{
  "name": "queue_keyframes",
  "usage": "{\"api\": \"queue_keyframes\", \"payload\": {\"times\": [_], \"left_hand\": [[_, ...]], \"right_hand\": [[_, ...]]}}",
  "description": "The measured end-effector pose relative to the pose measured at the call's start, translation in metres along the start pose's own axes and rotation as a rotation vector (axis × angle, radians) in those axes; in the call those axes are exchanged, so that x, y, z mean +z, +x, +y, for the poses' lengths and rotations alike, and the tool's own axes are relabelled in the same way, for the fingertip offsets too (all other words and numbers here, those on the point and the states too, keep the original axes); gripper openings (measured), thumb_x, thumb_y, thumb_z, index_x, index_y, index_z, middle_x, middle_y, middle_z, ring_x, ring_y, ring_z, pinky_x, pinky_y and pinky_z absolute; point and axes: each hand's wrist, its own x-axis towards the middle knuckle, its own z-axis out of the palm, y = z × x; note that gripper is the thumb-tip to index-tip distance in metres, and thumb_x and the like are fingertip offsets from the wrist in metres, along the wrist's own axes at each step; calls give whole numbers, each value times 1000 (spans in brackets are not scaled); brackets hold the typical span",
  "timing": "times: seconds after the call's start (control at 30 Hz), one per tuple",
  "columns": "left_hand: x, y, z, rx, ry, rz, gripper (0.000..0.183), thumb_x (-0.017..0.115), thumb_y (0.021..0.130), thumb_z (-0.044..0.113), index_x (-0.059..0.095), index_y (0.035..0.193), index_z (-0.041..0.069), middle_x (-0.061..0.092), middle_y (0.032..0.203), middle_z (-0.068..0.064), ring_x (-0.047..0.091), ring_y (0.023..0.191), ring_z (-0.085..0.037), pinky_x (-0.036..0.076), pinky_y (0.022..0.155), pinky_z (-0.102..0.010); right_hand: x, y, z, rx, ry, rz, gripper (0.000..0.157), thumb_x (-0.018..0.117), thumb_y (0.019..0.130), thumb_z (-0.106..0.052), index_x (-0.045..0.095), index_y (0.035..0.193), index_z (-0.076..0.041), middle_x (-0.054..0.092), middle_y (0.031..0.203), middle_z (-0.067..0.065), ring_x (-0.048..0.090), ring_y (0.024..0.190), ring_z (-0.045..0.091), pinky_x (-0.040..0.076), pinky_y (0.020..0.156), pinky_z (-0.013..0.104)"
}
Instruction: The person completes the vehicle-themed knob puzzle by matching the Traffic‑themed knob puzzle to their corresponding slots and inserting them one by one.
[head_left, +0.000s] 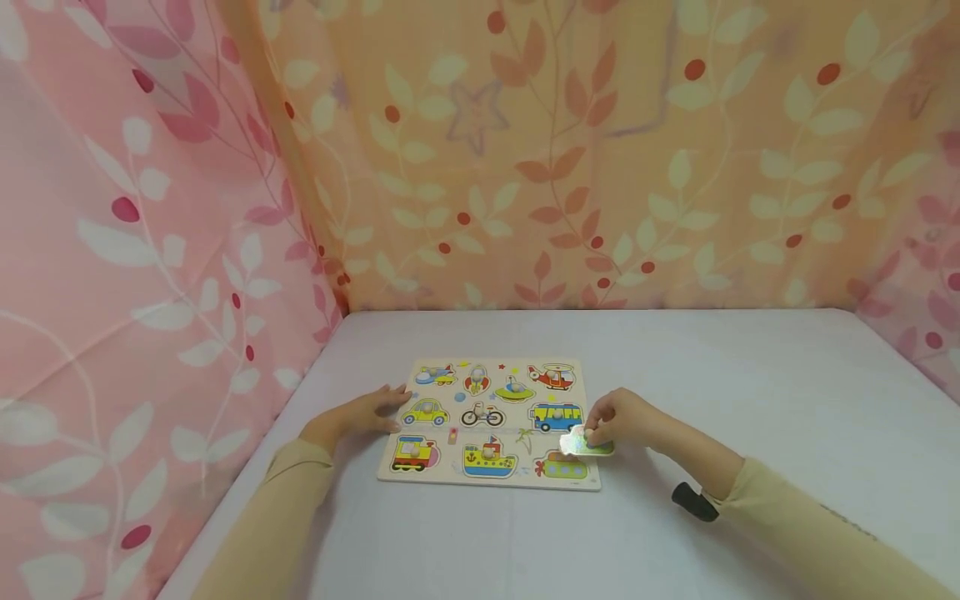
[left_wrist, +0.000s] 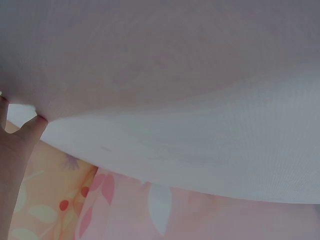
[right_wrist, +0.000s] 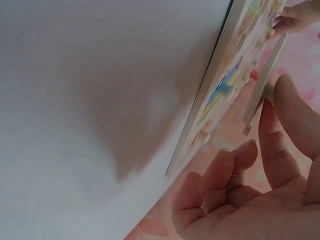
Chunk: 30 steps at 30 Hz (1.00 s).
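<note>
A wooden knob puzzle board [head_left: 446, 475] lies flat on the table, showing vehicle pictures. My right hand [head_left: 626, 417] pinches a thin puzzle piece [head_left: 573, 442] by its knob between thumb and index finger, above the board's lower right corner. Glare covers part of the piece, so its picture is unclear. In the right wrist view, the piece [right_wrist: 262, 90] is edge-on, apart from the board, while the other fingers are loosely bent. At the board's left edge, by the yellow car [head_left: 426, 412], my left hand [head_left: 371, 410] rests with fingers spread.
White cloth covers the table [head_left: 750, 375]. Beneath the held piece is the submarine picture [head_left: 562, 468], partly hidden. A bus [head_left: 557, 417] is just behind it. Floral curtains [head_left: 465, 167] stand at the back and sides. A black object [head_left: 696, 502] sits at my right wrist.
</note>
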Motion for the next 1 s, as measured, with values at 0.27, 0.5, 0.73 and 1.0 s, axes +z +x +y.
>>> {"api": "queue_keyframes", "payload": {"times": [0.27,0.5,0.73,1.0], "left_hand": [[2,0,-1,-18,-18,7,68,71,88,21,41,148,12,20,159,-15,4,146,-40,6,113,-63],[1,0,3,-38,0,3,68,71,89,24,40,149,13,18,160,-16,5,146,-41,7,112,-63],[-1,-1,3,-3,10,0,67,70,89,21,40,148,10,21,159,-16,5,146,-41,7,113,-62],[-1,-1,2,10,23,-5,68,70,89,20,40,148,9,22,159,-16,5,146,-41,7,113,-63]], "right_hand": [[10,-1,-5,-9,35,-38,11,81,76,-7,70,78,-6,49,76,4,44,79,20,35,64,31],[20,1,-6,2,32,-36,12,81,75,-6,69,76,-8,50,77,4,45,79,19,35,65,31],[30,1,-12,5,14,-64,12,81,76,-5,69,74,-8,56,76,2,48,79,18,37,65,30],[41,4,-15,-25,-46,-71,15,80,76,-4,67,70,-8,61,72,-1,52,77,16,43,67,30]]}}
